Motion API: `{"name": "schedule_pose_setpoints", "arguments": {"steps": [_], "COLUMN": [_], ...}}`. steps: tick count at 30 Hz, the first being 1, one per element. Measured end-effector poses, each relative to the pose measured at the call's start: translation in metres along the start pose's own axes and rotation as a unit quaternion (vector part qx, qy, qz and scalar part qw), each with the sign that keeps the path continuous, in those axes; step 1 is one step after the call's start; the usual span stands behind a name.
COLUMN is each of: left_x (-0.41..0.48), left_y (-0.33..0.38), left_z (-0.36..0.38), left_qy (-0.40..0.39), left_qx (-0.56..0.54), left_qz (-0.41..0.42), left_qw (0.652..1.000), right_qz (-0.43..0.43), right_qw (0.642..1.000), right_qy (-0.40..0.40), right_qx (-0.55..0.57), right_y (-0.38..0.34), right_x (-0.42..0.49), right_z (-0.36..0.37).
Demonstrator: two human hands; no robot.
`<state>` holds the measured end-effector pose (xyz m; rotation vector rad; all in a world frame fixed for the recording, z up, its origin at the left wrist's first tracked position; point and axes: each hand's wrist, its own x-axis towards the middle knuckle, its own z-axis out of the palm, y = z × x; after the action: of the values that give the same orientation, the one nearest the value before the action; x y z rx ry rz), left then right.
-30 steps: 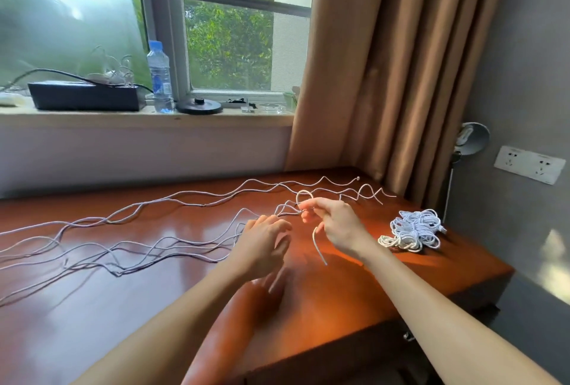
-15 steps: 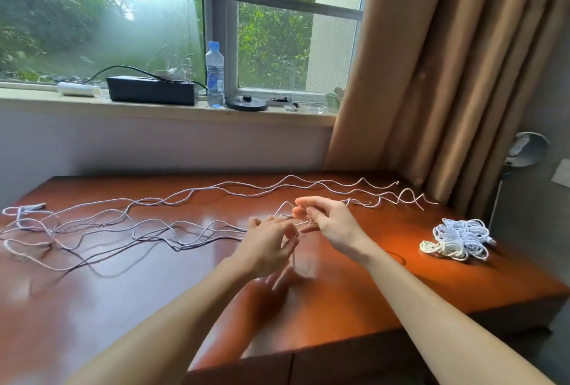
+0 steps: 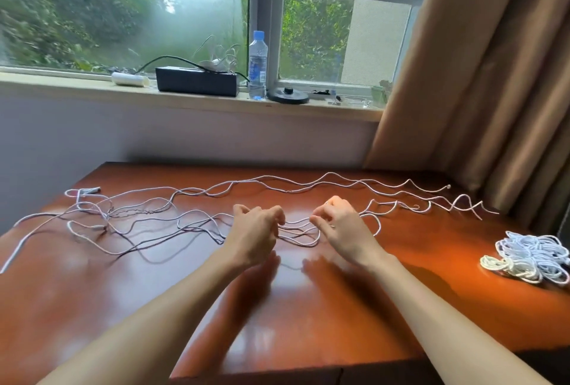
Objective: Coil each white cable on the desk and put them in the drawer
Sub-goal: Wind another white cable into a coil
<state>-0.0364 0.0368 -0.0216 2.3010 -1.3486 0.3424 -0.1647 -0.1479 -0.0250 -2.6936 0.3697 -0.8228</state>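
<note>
The counter [image 3: 308, 307] in front of me is showing glossy, varnished reddish wood, mirroring the window light. The white cables [image 3: 237, 182] I am handling are looking smooth and matt. The bottle [image 3: 257, 66] is gleaming as clear plastic, the curtain [image 3: 493, 76] is hanging as soft, matt tan cloth, and the box [image 3: 196, 83] is looking matt black.

Daylight fell through the window [image 3: 317, 29], trees beyond. On the pale sill [image 3: 61, 83] stood a bottle [image 3: 257, 66], a black box [image 3: 197, 83] and a dark disc [image 3: 287, 96]. A tan curtain [image 3: 493, 76] hung at right; a white wall [image 3: 185, 137] backed the glossy reddish desk [image 3: 308, 307].
</note>
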Motion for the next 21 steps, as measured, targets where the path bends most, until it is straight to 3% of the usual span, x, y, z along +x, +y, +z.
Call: {"name": "schedule_pose_setpoints", "arguments": {"steps": [4, 9, 15, 21], "left_x": [-0.007, -0.006, 0.009, 0.024], "left_y": [-0.011, -0.031, -0.052, -0.062], "left_z": [-0.002, 0.008, 0.026, 0.032], "left_qy": [0.010, 0.028, 0.086, 0.157], "left_qx": [0.057, 0.150, 0.210, 0.142], "left_qz": [0.032, 0.066, 0.082, 0.059], "left_qw": [0.998, 0.986, 0.971, 0.976], "right_qz": [-0.017, 0.031, 0.013, 0.011], "right_qw": [0.996, 0.998, 0.997, 0.995], "right_qy": [0.062, 0.053, 0.067, 0.096], "right_qx": [-0.062, -0.014, 0.045, 0.037], "right_y": [-0.015, -0.033, -0.039, -0.036], "right_x": [0.006, 0.014, 0.032, 0.049], "right_z": [0.012, 0.027, 0.044, 0.055]}}
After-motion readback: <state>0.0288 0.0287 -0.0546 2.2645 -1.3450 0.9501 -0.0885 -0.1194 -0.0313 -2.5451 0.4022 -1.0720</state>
